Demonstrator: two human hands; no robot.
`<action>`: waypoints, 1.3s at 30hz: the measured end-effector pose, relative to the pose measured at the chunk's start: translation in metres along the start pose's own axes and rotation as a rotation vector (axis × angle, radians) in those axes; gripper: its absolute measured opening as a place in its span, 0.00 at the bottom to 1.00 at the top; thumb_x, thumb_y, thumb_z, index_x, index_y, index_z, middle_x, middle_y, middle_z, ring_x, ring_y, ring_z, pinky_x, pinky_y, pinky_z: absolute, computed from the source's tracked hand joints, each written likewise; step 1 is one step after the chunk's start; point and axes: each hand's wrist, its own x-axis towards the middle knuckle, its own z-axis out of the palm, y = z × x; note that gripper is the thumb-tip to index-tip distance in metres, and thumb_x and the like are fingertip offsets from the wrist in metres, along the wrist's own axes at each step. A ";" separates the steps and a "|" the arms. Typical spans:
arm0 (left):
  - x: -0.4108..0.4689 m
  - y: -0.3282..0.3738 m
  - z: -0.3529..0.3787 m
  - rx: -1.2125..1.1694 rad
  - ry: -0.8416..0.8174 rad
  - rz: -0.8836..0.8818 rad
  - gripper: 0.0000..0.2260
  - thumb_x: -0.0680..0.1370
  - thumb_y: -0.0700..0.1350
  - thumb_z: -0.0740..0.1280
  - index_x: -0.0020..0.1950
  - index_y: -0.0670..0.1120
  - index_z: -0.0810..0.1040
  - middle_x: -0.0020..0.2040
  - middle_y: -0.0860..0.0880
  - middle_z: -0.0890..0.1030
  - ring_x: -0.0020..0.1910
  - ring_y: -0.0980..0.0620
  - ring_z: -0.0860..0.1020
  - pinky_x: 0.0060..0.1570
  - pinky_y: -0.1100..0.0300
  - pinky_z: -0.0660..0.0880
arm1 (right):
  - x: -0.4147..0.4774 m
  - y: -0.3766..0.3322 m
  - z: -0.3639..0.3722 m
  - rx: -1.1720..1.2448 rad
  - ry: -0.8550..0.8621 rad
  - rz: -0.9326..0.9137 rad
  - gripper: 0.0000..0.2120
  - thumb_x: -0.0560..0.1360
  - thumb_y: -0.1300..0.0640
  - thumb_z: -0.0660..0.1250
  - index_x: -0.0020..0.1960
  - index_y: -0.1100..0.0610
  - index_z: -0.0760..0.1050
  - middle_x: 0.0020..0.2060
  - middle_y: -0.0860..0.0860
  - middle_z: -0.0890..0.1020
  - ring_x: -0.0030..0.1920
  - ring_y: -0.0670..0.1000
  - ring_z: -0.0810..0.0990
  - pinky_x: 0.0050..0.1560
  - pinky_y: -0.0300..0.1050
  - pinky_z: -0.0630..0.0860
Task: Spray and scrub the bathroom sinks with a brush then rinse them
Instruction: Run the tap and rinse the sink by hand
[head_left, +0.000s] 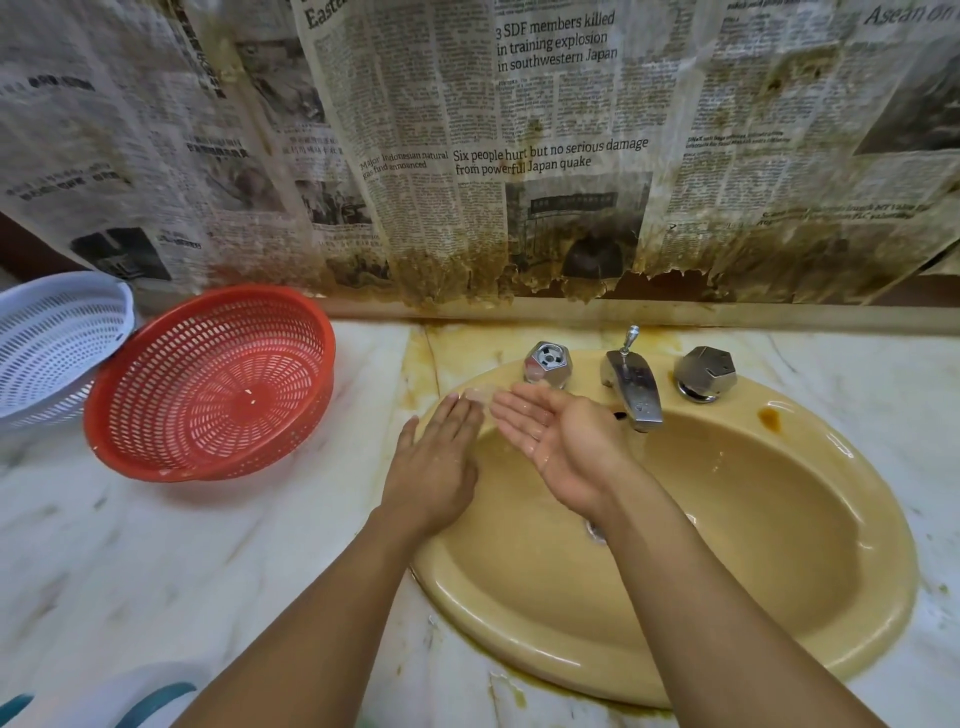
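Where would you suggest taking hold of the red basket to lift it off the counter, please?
Pinch the red basket by its rim at the right edge, nearest the sink, reaching from the sink side with the left hand, thumb inside, fingers outside. It sits tilted, so that edge looks raised and free; the white basket crowds its left side.

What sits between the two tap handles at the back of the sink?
The chrome spout with its lift rod, mounted on the back rim of the sink; nothing else lies there. The head view shows it.
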 end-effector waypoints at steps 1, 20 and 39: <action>0.000 0.000 -0.002 -0.008 -0.001 0.003 0.33 0.82 0.50 0.58 0.85 0.52 0.47 0.85 0.55 0.43 0.83 0.56 0.40 0.80 0.42 0.51 | -0.001 0.001 0.000 -0.013 0.019 -0.010 0.16 0.85 0.61 0.56 0.67 0.70 0.72 0.61 0.66 0.80 0.64 0.62 0.80 0.66 0.53 0.77; -0.058 0.025 -0.003 -0.212 0.053 -0.277 0.34 0.82 0.38 0.55 0.85 0.52 0.47 0.85 0.56 0.47 0.83 0.58 0.45 0.81 0.46 0.48 | -0.012 -0.008 -0.110 0.450 0.294 -0.055 0.16 0.86 0.57 0.53 0.56 0.66 0.76 0.67 0.62 0.77 0.53 0.60 0.81 0.63 0.52 0.76; -0.009 0.015 -0.011 -0.015 -0.110 -0.135 0.37 0.84 0.49 0.58 0.84 0.52 0.35 0.83 0.56 0.32 0.81 0.56 0.33 0.78 0.33 0.39 | -0.006 -0.005 -0.098 0.303 0.297 0.023 0.17 0.86 0.56 0.53 0.61 0.68 0.74 0.59 0.63 0.80 0.63 0.62 0.79 0.67 0.53 0.74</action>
